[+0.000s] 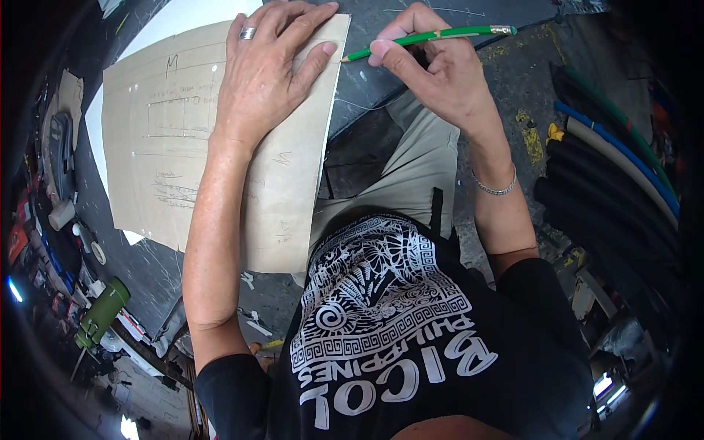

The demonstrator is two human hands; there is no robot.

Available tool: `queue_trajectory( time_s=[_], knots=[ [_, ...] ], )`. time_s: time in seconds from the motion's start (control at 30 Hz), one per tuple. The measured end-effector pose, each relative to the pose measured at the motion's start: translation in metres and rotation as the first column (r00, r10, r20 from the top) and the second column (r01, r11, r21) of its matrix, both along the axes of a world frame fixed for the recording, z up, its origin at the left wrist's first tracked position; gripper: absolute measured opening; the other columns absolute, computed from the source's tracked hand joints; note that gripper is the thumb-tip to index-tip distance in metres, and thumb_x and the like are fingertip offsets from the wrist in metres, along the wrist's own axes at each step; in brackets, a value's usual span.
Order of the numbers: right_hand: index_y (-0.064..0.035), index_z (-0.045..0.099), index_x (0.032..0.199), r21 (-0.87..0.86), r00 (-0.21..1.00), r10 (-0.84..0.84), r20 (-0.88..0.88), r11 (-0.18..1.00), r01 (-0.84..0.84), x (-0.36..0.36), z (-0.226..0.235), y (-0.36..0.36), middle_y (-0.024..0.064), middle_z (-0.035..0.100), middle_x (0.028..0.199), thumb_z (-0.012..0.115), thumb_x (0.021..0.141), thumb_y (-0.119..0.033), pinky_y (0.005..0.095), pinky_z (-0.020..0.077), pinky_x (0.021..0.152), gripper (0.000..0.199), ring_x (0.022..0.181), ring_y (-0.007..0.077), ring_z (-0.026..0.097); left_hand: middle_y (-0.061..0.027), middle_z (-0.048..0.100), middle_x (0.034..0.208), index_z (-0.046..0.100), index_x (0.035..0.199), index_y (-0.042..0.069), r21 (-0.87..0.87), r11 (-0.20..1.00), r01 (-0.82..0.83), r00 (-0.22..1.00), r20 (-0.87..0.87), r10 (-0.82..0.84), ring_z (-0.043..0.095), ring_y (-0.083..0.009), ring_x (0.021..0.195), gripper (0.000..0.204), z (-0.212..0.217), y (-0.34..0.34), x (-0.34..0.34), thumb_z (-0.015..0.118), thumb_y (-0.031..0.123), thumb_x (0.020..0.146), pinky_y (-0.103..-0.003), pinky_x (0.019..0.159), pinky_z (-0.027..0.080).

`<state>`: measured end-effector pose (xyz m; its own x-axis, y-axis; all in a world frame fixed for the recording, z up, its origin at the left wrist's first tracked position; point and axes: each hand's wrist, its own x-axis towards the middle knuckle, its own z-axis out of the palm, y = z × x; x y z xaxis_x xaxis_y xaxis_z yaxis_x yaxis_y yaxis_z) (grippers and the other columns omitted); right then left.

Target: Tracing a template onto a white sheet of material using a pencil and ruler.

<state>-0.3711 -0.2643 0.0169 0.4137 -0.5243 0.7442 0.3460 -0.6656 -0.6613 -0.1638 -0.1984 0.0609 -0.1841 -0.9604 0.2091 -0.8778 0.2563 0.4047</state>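
My left hand (268, 70) lies flat on a brown paper pattern (282, 213), its fingers spread near the right edge and a ring on one finger. Pencil lines, a drawn rectangle and handwriting mark the pattern. White sheet material (172, 26) shows from under it along the far and left sides. In my right hand (433, 70) is a green pencil (422, 37), pinched between thumb and fingers. Its tip points left and meets the pattern's right edge, close to my left thumb. The eraser end points right.
Beneath the pattern is a dark worktable (370, 81), whose edge runs near my legs. Rolls of dark, blue and green material (609, 172) lie at the right. A green flask (103, 312), a roll of tape (98, 253) and assorted clutter are at the lower left.
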Motion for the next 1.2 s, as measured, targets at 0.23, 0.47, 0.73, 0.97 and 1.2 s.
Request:
queue_trajectory(
  time_s=[0.23,0.47,0.73,0.97,1.2],
  knots=[
    [0.0016,0.065,0.092,0.159,0.964,-0.047,-0.26,0.983,0.091,-0.003,0.003,-0.001,0.0048,0.06,0.079,0.071,0.088,-0.004,0.0281,0.0418,0.059,0.009,0.068,0.0103,0.054,-0.0134,0.06,0.121,0.063,0.129,0.005,-0.028,1.0,0.008,1.0,-0.003,-0.008,0.051,-0.0332,0.122,0.041,-0.004,-0.001,0.0,0.064,0.022,0.092,-0.048,0.11,0.033],
    [0.0029,0.064,0.091,0.311,0.878,-0.047,-0.477,0.925,0.219,-0.006,0.029,0.015,0.0047,0.058,0.078,0.071,0.089,-0.004,0.0279,0.041,0.058,0.01,0.067,0.0094,0.052,-0.0127,0.06,0.122,0.063,0.13,0.006,0.034,0.999,-0.036,0.999,-0.008,0.036,0.05,-0.0327,0.123,0.042,-0.001,0.0,0.0,0.064,0.023,0.092,-0.048,0.11,0.032],
    [0.0025,0.061,0.088,0.324,0.883,-0.04,-0.467,0.922,0.213,-0.006,0.028,0.015,0.0023,0.055,0.075,0.072,0.091,-0.007,0.0278,0.0372,0.055,0.015,0.065,0.008,0.048,-0.016,0.06,0.12,0.061,0.131,0.005,0.016,1.0,-0.025,1.0,-0.005,0.025,0.051,-0.0337,0.12,0.043,0.003,-0.001,-0.002,0.063,0.017,0.09,-0.046,0.107,0.036],
    [-0.0007,0.06,0.086,0.312,0.854,-0.055,-0.518,0.917,0.249,-0.003,0.018,0.009,-0.0014,0.056,0.072,0.07,0.094,-0.01,0.0264,0.0367,0.054,0.016,0.061,0.0068,0.048,-0.0216,0.061,0.115,0.061,0.12,0.001,-0.02,0.993,-0.113,0.987,-0.12,0.11,0.056,-0.0385,0.11,0.034,-0.018,0.001,0.013,0.055,0.008,0.088,-0.046,0.096,0.046],
    [0.0006,0.062,0.117,0.549,0.982,0.062,-0.177,0.834,0.046,-0.003,-0.002,-0.008,0.0056,0.069,0.1,0.056,0.104,-0.012,0.0247,0.0515,0.079,0.019,0.085,0.0104,0.063,-0.0108,0.062,0.111,0.069,0.109,0.01,-0.169,0.985,-0.025,1.0,-0.003,0.025,0.057,-0.0311,0.107,0.02,-0.052,-0.017,0.044,0.056,0.015,0.095,-0.046,0.099,0.044]
  ],
)
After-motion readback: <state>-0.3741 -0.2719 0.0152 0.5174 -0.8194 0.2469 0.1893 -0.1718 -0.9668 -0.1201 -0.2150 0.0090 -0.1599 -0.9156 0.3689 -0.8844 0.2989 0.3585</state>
